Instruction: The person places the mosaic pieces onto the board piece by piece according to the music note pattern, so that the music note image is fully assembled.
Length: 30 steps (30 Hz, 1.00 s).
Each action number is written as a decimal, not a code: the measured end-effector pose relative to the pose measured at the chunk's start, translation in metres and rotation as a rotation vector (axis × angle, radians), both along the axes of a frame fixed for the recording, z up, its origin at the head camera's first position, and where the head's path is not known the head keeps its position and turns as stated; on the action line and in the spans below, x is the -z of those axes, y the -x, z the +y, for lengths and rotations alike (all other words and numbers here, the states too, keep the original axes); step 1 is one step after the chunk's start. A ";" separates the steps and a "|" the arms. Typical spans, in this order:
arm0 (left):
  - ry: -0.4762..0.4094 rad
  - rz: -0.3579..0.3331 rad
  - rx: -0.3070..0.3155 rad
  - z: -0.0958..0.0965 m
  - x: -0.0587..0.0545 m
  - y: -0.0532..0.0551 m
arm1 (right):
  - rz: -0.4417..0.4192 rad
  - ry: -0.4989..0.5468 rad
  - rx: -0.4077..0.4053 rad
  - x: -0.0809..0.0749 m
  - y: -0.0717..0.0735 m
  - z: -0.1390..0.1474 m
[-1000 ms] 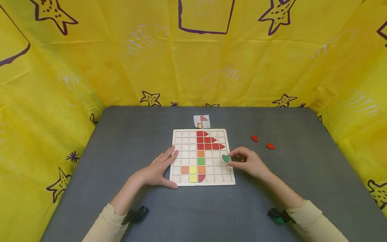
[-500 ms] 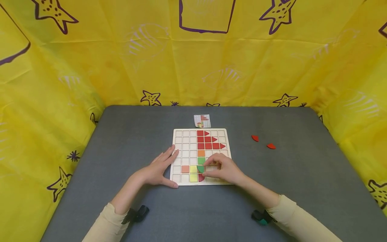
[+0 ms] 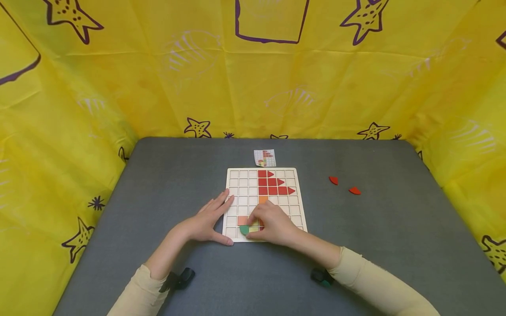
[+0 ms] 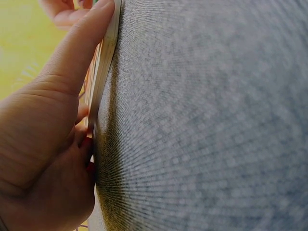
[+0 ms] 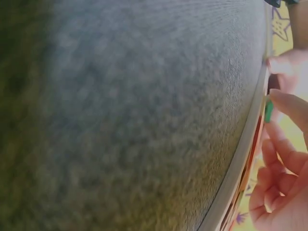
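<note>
A pale wooden grid board [image 3: 282, 199] lies on the grey table. My right hand [image 3: 276, 224] pinches a green quarter-circle piece [image 3: 244, 229] between thumb and forefinger, at the bottom row near the board's left side. In the right wrist view the green piece [image 5: 268, 111] shows at those fingertips, by the board's edge. Along the left edge of the board rests my left hand [image 3: 201, 226], fingers extended, thumb by the near corner. Red squares and triangles [image 3: 272, 182] form three rows at the top. An orange-pink square [image 3: 242, 220] sits just above the green piece; my right hand covers other pieces.
Behind the board lies a small pattern card [image 3: 264, 158]. Two loose red quarter-circle pieces, a farther one [image 3: 333, 180] and a nearer one [image 3: 354, 190], lie to the right on the table. A yellow patterned cloth [image 3: 253, 87] surrounds the table's back and sides.
My right hand has carried the green quarter-circle piece leftward across the board, from its right edge to the lower left. My left hand has stayed in place.
</note>
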<state>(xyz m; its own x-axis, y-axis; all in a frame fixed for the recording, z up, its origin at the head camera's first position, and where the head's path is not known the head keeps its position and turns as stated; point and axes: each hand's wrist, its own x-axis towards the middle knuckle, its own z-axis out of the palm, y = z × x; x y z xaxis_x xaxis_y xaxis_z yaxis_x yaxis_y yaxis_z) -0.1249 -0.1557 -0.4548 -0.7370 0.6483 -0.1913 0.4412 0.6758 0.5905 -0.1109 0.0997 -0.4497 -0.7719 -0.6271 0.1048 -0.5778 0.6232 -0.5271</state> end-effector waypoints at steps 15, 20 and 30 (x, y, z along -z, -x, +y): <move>0.014 -0.001 0.000 -0.001 0.000 0.001 | 0.051 -0.040 -0.023 -0.001 -0.002 -0.009; -0.001 -0.001 0.001 -0.001 0.000 0.001 | 0.050 -0.058 -0.016 -0.001 -0.002 -0.012; 0.011 -0.012 -0.007 -0.001 0.000 0.000 | 0.069 -0.020 -0.010 0.001 -0.001 -0.008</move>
<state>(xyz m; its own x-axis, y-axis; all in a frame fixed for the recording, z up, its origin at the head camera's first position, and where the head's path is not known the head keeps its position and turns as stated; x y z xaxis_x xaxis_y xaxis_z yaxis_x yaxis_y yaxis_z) -0.1253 -0.1564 -0.4549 -0.7390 0.6410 -0.2074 0.4294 0.6854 0.5880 -0.1102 0.0919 -0.4507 -0.7572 -0.6370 0.1446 -0.6182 0.6275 -0.4733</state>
